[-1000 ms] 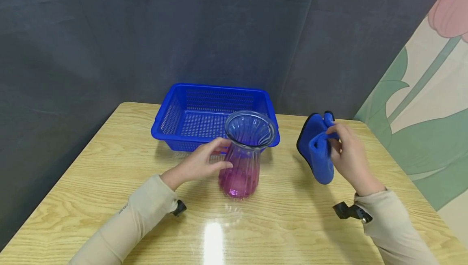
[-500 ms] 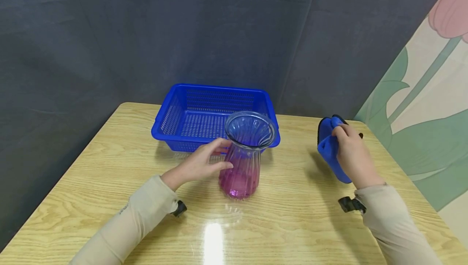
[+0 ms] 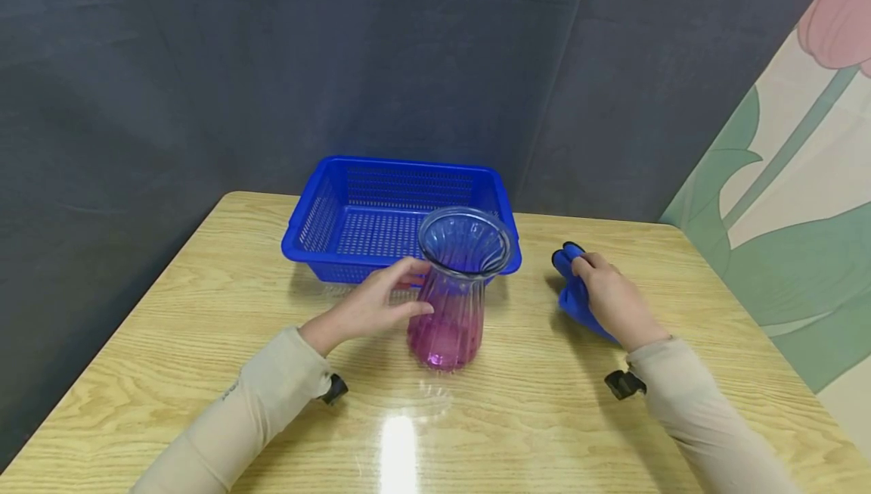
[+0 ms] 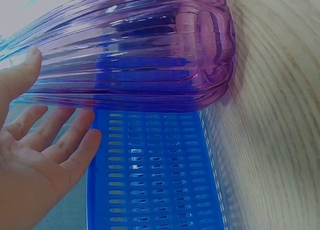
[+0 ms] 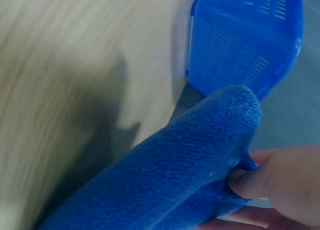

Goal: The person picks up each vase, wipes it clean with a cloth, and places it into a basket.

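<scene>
A ribbed glass vase [image 3: 445, 320], blue at its flared mouth and pink toward the base, stands upright on the table. My left hand [image 3: 367, 301] is at the vase's left side, thumb in front and relaxed fingers toward the back. In the left wrist view the thumb [image 4: 31, 64] overlaps the glass, and the fingertips lie along its edge; firm contact cannot be told. To the right, my right hand [image 3: 615, 301] pinches a folded blue cloth [image 3: 577, 297] with dark edging, above the table. The right wrist view shows the cloth's fuzzy fold [image 5: 190, 155] hanging from thumb and fingers.
Behind the vase sits a blue perforated plastic basket [image 3: 381, 233], its front right corner partly hidden by the glass. The wooden table [image 3: 517, 418] ends at a dark curtain [image 3: 408, 55]. A flower-painted panel [image 3: 782, 214] is at the right.
My right hand moved right with the blue cloth, then back left and a little lower; the cloth is now more bunched. The left hand, vase and basket stayed put.
</scene>
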### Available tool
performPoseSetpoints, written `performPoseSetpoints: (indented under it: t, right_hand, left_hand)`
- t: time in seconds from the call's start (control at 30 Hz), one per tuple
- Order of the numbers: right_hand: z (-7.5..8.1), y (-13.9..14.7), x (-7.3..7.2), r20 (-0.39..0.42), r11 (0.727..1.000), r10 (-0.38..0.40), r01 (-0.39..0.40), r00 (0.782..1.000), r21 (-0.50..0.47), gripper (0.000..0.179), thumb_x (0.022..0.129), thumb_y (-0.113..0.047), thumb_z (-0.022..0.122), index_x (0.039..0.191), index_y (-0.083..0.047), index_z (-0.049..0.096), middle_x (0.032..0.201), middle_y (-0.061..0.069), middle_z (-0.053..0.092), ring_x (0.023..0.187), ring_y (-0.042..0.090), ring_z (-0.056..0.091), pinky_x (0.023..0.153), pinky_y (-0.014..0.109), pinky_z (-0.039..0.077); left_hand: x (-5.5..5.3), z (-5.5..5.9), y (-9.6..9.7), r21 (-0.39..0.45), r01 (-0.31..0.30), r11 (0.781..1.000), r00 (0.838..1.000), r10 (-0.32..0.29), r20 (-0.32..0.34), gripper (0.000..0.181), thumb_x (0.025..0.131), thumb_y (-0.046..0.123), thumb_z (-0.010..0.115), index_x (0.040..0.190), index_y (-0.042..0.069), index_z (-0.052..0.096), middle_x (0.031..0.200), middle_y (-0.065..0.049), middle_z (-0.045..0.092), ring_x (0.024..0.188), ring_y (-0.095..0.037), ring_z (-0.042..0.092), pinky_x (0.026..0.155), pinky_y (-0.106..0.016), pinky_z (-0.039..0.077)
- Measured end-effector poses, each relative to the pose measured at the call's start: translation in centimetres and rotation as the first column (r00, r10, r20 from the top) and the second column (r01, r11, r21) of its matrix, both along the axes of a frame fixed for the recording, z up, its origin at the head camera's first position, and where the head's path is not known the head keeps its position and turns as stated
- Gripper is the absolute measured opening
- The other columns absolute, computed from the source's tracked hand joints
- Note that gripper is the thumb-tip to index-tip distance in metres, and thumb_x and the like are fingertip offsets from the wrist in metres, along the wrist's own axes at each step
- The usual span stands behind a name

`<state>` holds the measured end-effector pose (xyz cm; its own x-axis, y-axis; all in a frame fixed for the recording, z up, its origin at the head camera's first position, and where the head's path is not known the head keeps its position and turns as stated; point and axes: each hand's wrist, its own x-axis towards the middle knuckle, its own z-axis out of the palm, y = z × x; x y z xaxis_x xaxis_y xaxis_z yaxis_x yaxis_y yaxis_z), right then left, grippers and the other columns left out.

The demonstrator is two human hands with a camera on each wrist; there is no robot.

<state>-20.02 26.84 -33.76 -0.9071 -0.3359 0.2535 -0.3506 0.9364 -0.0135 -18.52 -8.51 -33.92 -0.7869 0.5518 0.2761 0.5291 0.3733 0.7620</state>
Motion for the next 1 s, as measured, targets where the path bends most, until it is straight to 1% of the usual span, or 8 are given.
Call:
performPoseSetpoints:
  t: [0.17,0.3,0.47,0.63,0.8,1.0]
  right_hand:
    - [-0.7,-0.7,-0.3,0.02,1.0,0.02,-0.02,1.0,0.002,0.018,0.088,0.012,0.049,0.1,0.002,0.058,0.111,0.027,0.056,0.09,0.041,0.062,0.069,0.047,0.057]
    - [-1.3,-1.0,-0.5,0.046,0.999,0.024,-0.025,0.999,0.03,0.017,0.09,0.01,0.046,0.097,-0.001,0.058,0.111,0.025,0.057,0.08,0.032,0.064,0.06,0.039,0.055]
    - [-1.7,-1.3,-0.8,0.082,0.999,0.006,-0.01,0.997,0.049,0.018,0.091,0.008,0.047,0.096,-0.003,0.059,0.114,0.024,0.058,0.079,0.03,0.064,0.058,0.037,0.055]
    - [-1.8,-1.6,-1.0,0.096,0.997,0.006,-0.013,0.995,0.073,0.018,0.089,0.007,0.05,0.098,-0.003,0.061,0.112,0.024,0.059,0.073,0.028,0.064,0.052,0.034,0.053]
    - [-2.0,-1.8,-1.2,0.123,0.996,-0.008,-0.003,0.992,0.088,0.019,0.089,0.008,0.05,0.099,-0.003,0.062,0.111,0.024,0.059,0.077,0.03,0.064,0.051,0.033,0.052]
    - [-2.2,-1.8,-1.4,0.16,0.996,-0.023,0.008,0.987,0.093,0.018,0.089,0.005,0.052,0.101,-0.004,0.062,0.109,0.024,0.06,0.083,0.033,0.065,0.058,0.038,0.056]
  left_hand:
    - [0.0,-0.1,0.0,0.006,0.004,1.0,1.0,-0.004,0.008,0.048,0.084,0.016,0.068,0.125,0.001,0.048,0.127,-0.017,0.057,0.114,-0.032,0.059,0.102,-0.043,0.048]
    - [0.0,-0.1,0.0,0.006,0.006,1.0,1.0,-0.006,0.005,0.048,0.084,0.016,0.068,0.125,0.001,0.048,0.127,-0.017,0.057,0.114,-0.031,0.059,0.102,-0.042,0.048]
    - [0.0,-0.1,0.0,0.008,0.004,1.0,1.0,-0.004,0.008,0.048,0.084,0.015,0.069,0.125,0.0,0.048,0.127,-0.018,0.057,0.114,-0.031,0.059,0.102,-0.042,0.048]
    - [0.0,0.0,0.0,0.008,0.004,1.0,1.0,-0.004,0.009,0.048,0.084,0.015,0.068,0.125,0.0,0.048,0.127,-0.018,0.057,0.115,-0.032,0.059,0.102,-0.042,0.048]
    - [0.0,0.0,-0.1,0.008,0.007,1.0,1.0,-0.007,0.001,0.047,0.084,0.015,0.068,0.125,0.001,0.048,0.127,-0.017,0.057,0.114,-0.031,0.059,0.102,-0.041,0.048]
    - [0.0,-0.1,-0.1,0.01,0.009,1.0,1.0,-0.009,-0.008,0.047,0.085,0.015,0.068,0.124,0.0,0.048,0.126,-0.018,0.057,0.114,-0.031,0.059,0.102,-0.041,0.048]
